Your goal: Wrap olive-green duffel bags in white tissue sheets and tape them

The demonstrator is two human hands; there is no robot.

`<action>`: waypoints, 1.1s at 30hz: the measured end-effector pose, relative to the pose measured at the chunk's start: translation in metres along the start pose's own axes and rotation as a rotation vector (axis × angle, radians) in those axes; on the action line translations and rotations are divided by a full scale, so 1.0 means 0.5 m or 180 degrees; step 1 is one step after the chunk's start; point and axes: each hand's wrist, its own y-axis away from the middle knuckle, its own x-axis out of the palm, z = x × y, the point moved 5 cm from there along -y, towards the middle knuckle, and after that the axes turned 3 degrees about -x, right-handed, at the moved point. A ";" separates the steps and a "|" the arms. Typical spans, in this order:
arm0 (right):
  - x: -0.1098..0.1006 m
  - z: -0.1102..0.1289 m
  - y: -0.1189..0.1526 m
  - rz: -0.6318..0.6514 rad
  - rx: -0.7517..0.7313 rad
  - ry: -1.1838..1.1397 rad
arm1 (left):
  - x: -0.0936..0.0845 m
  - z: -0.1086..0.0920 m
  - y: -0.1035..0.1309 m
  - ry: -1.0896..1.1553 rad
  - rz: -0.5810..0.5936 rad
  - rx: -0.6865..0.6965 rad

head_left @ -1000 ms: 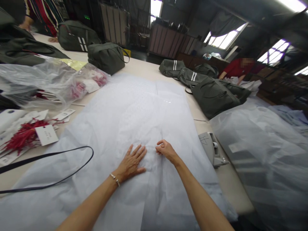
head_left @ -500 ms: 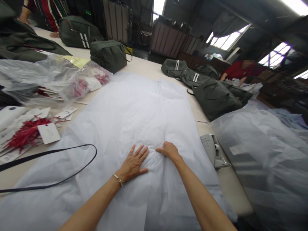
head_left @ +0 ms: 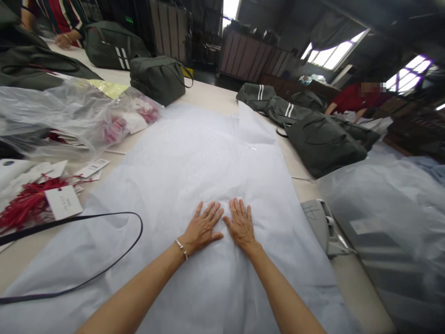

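Note:
A large translucent white plastic sheet or bag (head_left: 194,157) lies spread over the table. My left hand (head_left: 204,228) rests flat on it with fingers spread, a silver bracelet at the wrist. Just to its right, my right hand (head_left: 241,225) also lies palm down on the plastic, fingers extended. The two thumbs are close but apart. Small wrinkles show in the plastic around both hands. A dark strap (head_left: 135,241) loops over the sheet's left part.
White tags (head_left: 64,202) with red strings and a clear plastic bag (head_left: 69,111) lie at left. Dark green bags (head_left: 158,79) stand behind. At right are a grey tape dispenser (head_left: 317,222), more green bags (head_left: 325,144) and plastic-wrapped stock (head_left: 389,222). Two people work farther off.
My right hand has opened from a pinch and now lies flat on the plastic. A corner of the sheet's far right end now stands up or is folded over. The far-left person's hand has moved.

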 end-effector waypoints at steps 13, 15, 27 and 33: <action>0.015 -0.157 -0.282 0.0206 0.0200 0.0080 | 0.029 0.125 -0.295 0.0196 0.0206 -0.0248; 0.009 -0.172 -0.310 0.0337 0.0267 -0.0010 | 0.020 0.131 -0.327 0.0218 0.0273 -0.0220; -0.148 -0.174 0.086 -0.0003 0.0251 -0.0046 | -0.180 0.164 0.058 -0.0221 -0.0389 -0.0340; -0.103 -0.161 0.339 0.0259 0.0273 0.0269 | -0.218 0.177 0.354 -0.0400 -0.0700 -0.1433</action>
